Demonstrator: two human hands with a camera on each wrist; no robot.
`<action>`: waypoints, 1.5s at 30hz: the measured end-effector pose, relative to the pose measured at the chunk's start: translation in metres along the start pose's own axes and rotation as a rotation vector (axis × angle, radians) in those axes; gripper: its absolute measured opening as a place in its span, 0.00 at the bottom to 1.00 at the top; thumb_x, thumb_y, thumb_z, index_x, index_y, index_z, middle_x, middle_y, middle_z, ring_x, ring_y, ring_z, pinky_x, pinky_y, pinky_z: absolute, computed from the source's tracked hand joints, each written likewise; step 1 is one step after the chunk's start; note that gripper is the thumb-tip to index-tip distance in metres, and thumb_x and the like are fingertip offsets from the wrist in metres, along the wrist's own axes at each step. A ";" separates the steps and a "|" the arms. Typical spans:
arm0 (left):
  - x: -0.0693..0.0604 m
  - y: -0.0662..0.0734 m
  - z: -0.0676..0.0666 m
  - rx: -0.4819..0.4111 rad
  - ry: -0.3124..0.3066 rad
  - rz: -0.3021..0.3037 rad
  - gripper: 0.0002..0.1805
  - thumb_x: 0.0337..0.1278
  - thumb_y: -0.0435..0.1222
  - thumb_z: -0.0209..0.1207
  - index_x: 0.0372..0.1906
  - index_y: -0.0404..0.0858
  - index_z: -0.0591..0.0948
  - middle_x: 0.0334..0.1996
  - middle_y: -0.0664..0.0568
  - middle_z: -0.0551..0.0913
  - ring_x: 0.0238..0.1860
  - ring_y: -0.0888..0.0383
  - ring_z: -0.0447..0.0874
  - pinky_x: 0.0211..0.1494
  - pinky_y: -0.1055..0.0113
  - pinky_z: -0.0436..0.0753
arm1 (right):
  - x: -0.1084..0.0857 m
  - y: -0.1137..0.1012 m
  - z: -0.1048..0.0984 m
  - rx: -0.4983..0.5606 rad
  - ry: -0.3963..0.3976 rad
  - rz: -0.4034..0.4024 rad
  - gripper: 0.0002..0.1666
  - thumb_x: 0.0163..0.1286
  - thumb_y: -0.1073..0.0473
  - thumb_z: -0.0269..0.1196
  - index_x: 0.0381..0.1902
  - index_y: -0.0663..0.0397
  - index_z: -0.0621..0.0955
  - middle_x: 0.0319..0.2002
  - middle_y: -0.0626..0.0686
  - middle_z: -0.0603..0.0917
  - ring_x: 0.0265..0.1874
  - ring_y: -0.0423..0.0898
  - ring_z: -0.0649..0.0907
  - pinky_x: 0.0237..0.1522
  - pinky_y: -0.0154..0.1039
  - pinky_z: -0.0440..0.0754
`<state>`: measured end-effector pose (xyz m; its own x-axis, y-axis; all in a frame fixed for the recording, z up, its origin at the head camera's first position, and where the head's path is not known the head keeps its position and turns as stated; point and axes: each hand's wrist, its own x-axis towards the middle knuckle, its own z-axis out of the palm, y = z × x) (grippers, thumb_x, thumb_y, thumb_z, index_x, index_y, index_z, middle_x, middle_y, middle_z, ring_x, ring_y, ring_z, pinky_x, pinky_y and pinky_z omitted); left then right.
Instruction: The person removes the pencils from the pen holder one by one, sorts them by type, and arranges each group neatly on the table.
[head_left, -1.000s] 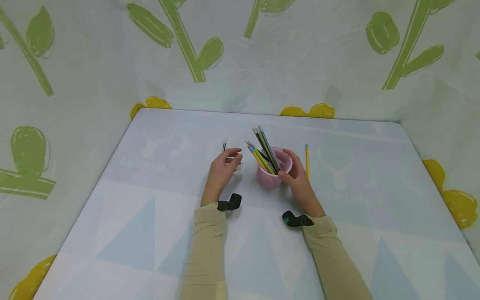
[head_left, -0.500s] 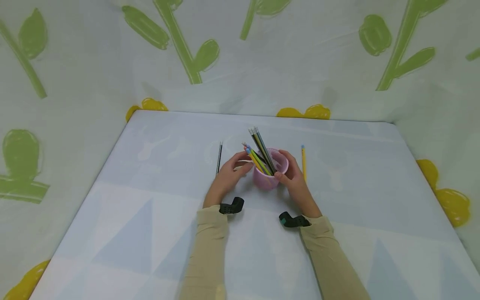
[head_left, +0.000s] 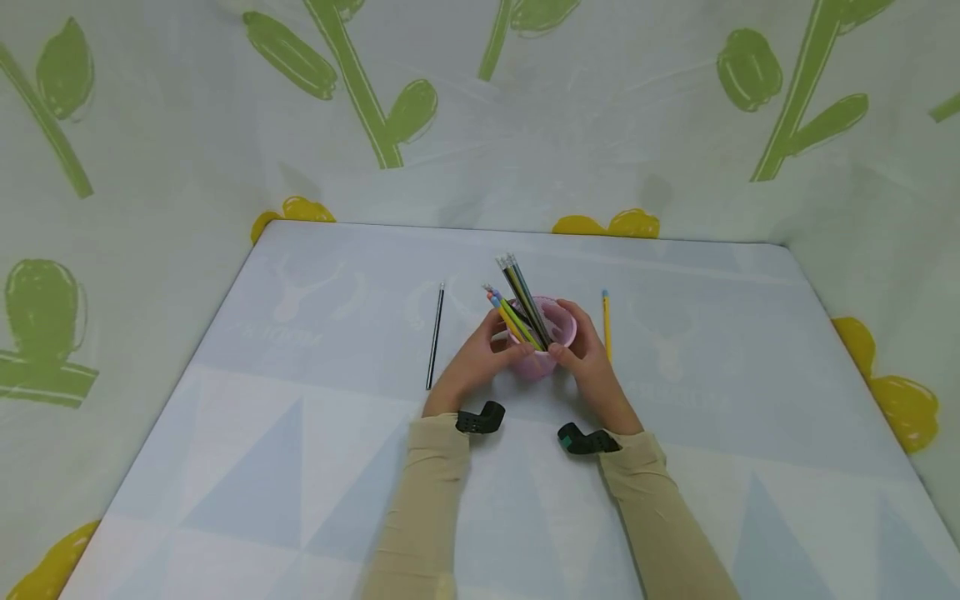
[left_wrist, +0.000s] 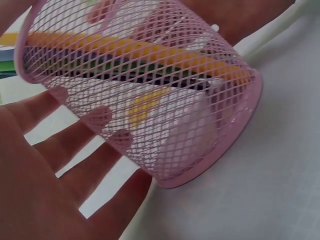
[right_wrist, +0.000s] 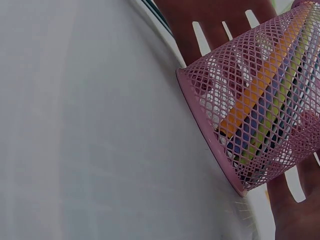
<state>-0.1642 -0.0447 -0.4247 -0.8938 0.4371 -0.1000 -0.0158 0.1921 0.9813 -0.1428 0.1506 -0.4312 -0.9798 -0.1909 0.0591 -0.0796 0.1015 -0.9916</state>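
A pink mesh pencil cup (head_left: 534, 367) stands between both hands near the middle of the table. Several pencils (head_left: 517, 292), striped, dark, yellow and green, lean leftward out of it. My left hand (head_left: 474, 360) holds the cup's left side, thumb toward the front rim; the left wrist view shows its fingers (left_wrist: 75, 165) spread along the mesh (left_wrist: 170, 145). On the opposite side, my right hand (head_left: 592, 367) grips the cup, thumb at the front of the rim. Through the mesh (right_wrist: 215, 90) in the right wrist view, pencil ends show near the base.
A dark pencil (head_left: 435, 337) lies on the table left of the left hand. Beyond the right hand lies a yellow pencil (head_left: 607, 325) with a blue end, partly hidden. The patterned tabletop (head_left: 375, 500) meets a leaf-printed wall cloth (head_left: 570, 133) behind.
My left hand has moved right, from beside the cup onto its left side, uncovering the dark pencil. The right hand keeps its hold on the cup.
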 end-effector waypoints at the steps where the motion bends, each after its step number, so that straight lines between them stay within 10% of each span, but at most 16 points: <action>1: -0.002 0.004 0.001 -0.010 -0.004 0.010 0.37 0.47 0.51 0.61 0.63 0.57 0.58 0.61 0.53 0.63 0.57 0.52 0.67 0.60 0.59 0.64 | 0.000 0.000 0.000 -0.005 0.004 0.006 0.34 0.64 0.57 0.55 0.64 0.32 0.56 0.63 0.41 0.60 0.62 0.42 0.62 0.61 0.47 0.58; 9: -0.011 0.026 0.011 -0.033 -0.002 0.051 0.44 0.44 0.43 0.64 0.67 0.48 0.53 0.62 0.56 0.61 0.61 0.60 0.59 0.62 0.63 0.59 | -0.001 -0.007 0.001 0.001 -0.007 -0.002 0.34 0.65 0.60 0.54 0.66 0.37 0.55 0.63 0.44 0.60 0.63 0.47 0.61 0.61 0.47 0.58; 45: -0.003 0.012 0.019 0.024 0.051 0.018 0.48 0.39 0.44 0.68 0.66 0.47 0.54 0.57 0.55 0.68 0.55 0.61 0.66 0.58 0.64 0.66 | -0.001 -0.005 0.001 0.001 0.010 -0.003 0.33 0.64 0.59 0.56 0.64 0.34 0.57 0.63 0.44 0.61 0.62 0.42 0.61 0.62 0.46 0.57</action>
<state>-0.1531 -0.0271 -0.4159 -0.9156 0.3953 -0.0732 0.0108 0.2062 0.9785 -0.1413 0.1497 -0.4267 -0.9813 -0.1817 0.0633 -0.0825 0.1001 -0.9916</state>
